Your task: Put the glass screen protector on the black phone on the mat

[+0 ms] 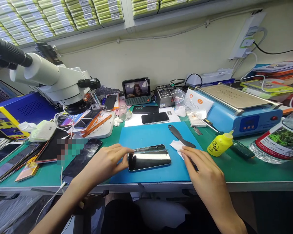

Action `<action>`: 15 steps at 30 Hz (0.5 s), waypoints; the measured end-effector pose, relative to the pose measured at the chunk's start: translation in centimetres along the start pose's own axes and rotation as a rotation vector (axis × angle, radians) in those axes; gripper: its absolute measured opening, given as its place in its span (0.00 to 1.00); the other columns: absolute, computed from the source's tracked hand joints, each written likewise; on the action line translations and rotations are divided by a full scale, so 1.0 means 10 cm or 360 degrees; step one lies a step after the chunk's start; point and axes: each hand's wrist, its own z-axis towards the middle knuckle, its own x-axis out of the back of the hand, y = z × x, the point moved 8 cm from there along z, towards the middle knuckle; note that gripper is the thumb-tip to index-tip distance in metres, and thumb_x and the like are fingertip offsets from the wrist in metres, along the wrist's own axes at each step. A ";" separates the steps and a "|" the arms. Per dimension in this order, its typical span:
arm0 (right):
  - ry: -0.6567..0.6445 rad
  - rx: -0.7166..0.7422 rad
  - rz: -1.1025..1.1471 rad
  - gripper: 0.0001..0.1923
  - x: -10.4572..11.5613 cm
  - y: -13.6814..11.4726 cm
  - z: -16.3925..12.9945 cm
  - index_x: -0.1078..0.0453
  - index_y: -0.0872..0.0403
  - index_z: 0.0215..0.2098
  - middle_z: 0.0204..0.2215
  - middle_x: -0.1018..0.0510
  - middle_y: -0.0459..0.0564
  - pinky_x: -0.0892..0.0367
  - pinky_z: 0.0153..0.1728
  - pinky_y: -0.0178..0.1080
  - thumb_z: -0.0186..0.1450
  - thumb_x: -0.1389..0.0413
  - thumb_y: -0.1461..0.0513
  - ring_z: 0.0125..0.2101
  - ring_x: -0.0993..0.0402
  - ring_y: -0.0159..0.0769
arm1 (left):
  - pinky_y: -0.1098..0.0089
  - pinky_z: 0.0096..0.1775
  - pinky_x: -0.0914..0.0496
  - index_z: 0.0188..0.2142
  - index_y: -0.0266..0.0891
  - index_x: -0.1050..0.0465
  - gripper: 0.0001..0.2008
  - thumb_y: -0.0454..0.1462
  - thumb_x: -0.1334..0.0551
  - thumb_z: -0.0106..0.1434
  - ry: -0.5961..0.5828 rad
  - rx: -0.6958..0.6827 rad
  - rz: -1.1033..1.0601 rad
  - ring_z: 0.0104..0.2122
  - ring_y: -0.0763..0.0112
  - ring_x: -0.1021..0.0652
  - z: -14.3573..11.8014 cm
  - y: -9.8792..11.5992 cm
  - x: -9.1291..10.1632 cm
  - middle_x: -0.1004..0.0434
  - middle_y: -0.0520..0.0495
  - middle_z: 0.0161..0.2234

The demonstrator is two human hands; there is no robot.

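Here we are at the green workbench (246,170), spread wide beneath the shelf, with the pale microscope (63,79) looming at the far left and the blue machine (224,120) with its metal plate sitting over on the right. Centre stage, it's the blue mat (148,131), and two bare hands work across it! The left hand (109,159) has thumb and forefinger drawn together in a pinch at the left end of a slim, partly see-through strip; the right hand (206,172) has its fingers bunched closely on a white wipe, with something dark under them, too hidden to name. Between the hands lies the phone (151,163), glass up on the mat, a bright reflection across its right part. The yellow bottle (219,144) stands beyond the right hand; the black spudger (182,136) lies slantwise just behind the wipe (176,145). And there's that strip (148,149), stretched along the phone's far edge.
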 end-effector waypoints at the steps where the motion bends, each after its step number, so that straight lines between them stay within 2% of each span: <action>1: -0.0002 -0.0010 0.0009 0.09 0.00 0.01 0.00 0.22 0.51 0.49 0.47 0.14 0.52 0.25 0.53 0.48 0.78 0.45 0.62 0.48 0.17 0.45 | 0.65 0.40 0.22 0.48 0.39 0.19 0.17 0.33 0.48 0.75 0.0000 0.0064 -0.0060 0.38 0.63 0.14 0.01 -0.04 0.00 0.11 0.46 0.41; 7: -0.0015 -0.0028 0.0024 0.09 0.00 0.01 -0.01 0.22 0.51 0.50 0.47 0.14 0.51 0.24 0.52 0.48 0.78 0.45 0.62 0.48 0.17 0.45 | 0.69 0.42 0.25 0.41 0.44 0.20 0.19 0.39 0.50 0.78 -0.0012 0.0452 -0.0418 0.38 0.67 0.15 0.05 -0.24 -0.09 0.12 0.52 0.39; 13: -0.0008 -0.0022 0.0013 0.09 0.02 0.00 0.00 0.22 0.51 0.49 0.47 0.14 0.52 0.23 0.51 0.48 0.78 0.45 0.62 0.48 0.17 0.45 | 0.65 0.39 0.29 0.40 0.44 0.19 0.23 0.46 0.51 0.80 0.0030 0.0722 -0.0702 0.33 0.65 0.20 0.07 -0.39 -0.21 0.18 0.51 0.32; 15: -0.0005 -0.0018 0.0012 0.09 0.02 0.00 0.00 0.22 0.51 0.48 0.46 0.14 0.52 0.22 0.50 0.48 0.78 0.45 0.62 0.47 0.17 0.45 | 0.65 0.39 0.28 0.41 0.43 0.20 0.23 0.48 0.51 0.80 0.0061 0.0789 -0.0823 0.33 0.65 0.21 0.07 -0.45 -0.26 0.18 0.49 0.33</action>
